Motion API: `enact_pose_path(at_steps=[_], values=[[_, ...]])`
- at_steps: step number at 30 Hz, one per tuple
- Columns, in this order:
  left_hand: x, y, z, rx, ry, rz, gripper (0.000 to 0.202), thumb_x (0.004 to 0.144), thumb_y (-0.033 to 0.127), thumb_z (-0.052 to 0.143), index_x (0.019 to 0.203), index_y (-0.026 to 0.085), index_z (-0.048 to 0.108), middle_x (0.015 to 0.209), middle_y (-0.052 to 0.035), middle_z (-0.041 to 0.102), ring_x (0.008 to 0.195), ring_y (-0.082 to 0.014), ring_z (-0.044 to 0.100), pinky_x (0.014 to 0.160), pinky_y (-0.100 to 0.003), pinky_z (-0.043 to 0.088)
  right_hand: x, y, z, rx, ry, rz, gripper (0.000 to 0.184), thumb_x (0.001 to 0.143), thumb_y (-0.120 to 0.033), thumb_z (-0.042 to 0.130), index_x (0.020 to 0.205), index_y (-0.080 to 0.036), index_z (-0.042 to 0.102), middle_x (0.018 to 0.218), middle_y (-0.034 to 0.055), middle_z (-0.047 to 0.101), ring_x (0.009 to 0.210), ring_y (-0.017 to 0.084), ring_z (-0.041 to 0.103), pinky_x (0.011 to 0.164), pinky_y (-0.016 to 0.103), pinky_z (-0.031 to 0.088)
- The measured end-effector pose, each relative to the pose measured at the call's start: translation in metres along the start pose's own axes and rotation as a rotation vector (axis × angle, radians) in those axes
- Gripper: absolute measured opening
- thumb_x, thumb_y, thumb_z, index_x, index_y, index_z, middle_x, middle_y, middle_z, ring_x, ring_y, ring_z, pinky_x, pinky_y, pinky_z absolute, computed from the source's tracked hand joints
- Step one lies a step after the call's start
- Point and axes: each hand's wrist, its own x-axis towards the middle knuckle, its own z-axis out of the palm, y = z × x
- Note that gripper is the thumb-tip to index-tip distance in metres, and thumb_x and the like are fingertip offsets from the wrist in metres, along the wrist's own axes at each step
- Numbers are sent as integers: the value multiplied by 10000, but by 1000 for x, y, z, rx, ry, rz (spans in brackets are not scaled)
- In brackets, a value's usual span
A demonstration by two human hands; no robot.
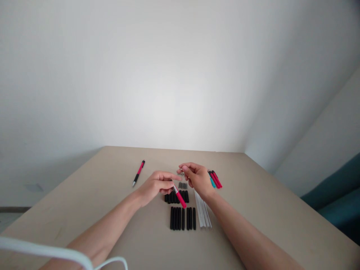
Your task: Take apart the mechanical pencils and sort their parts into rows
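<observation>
My left hand (157, 184) is closed on a red pen barrel (180, 198), which slants down to the right over the black tubes. Its index finger reaches out toward my right hand (197, 178). The right thumb and index finger are pinched together; whatever is between them is too small to make out. Just below the fingers lie several small springs (182, 185), and some small shiny parts (180, 173) are partly hidden behind them. Under the hands are two rows of short black tubes (176, 218), with thin white refills (203, 212) beside them near my right forearm.
A whole red and black pen (138, 173) lies on the left of the beige table (129, 240). More red barrels (216, 179) and a teal one (212, 182) lie beyond my right wrist. A white cable (56, 248) crosses the lower left, and a teal curtain (340, 198) hangs at the right.
</observation>
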Motion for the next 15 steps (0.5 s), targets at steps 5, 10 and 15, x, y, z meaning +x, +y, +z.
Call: enact_pose_path(at_steps=[5, 10, 15], values=[[0, -3, -3, -241, -44, -47, 353, 695, 213, 649, 1030, 105, 679, 588, 9, 471, 514, -74, 392, 520, -239, 248, -8, -3, 1, -308, -86, -227, 202, 828, -335, 557, 871, -197, 698, 782, 18, 695, 527, 94, 540, 563, 229, 455], [-1, 0, -5, -323, -26, -59, 257, 668, 195, 682, 903, 91, 706, 563, 26, 426, 495, -59, 356, 521, -237, 250, -11, -14, -5, -593, -158, -453, 202, 878, -305, 515, 920, -233, 699, 803, 14, 703, 679, 125, 614, 686, 235, 458], [-1, 2, -7, -373, 23, -53, 353, 663, 179, 683, 1006, 95, 687, 550, 19, 462, 466, -53, 327, 500, -234, 223, -8, -16, -10, -696, 2, -607, 183, 867, -271, 527, 849, -203, 696, 805, 53, 657, 771, 153, 588, 713, 257, 449]])
